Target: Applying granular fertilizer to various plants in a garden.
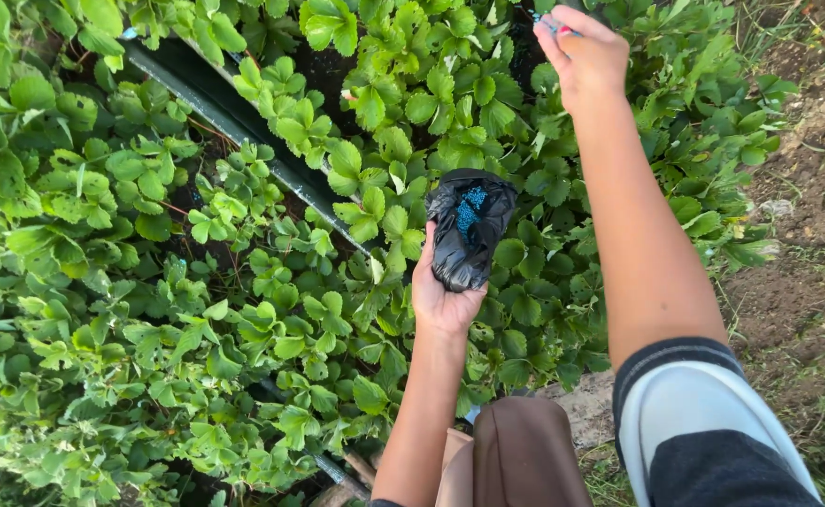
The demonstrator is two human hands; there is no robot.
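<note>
Left hand: the left hand (445, 296) was cupped closed under a black plastic bag (469, 225), gripping its lower end.
Bag: mouth open upward, blue granules (471, 208) showing inside; held above the leafy green plants (196, 282).
Right hand: the right hand (583, 52) reached out over the plants, fingers pinched together on a few blue granules.
Ground: dark plastic edging (215, 99) ran between plants; bare soil (807, 282) at right.

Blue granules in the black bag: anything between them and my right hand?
Nothing visible. The black bag, held in the left hand, gapes open with the blue granules exposed. The right hand is raised beyond it over the green plants.
</note>
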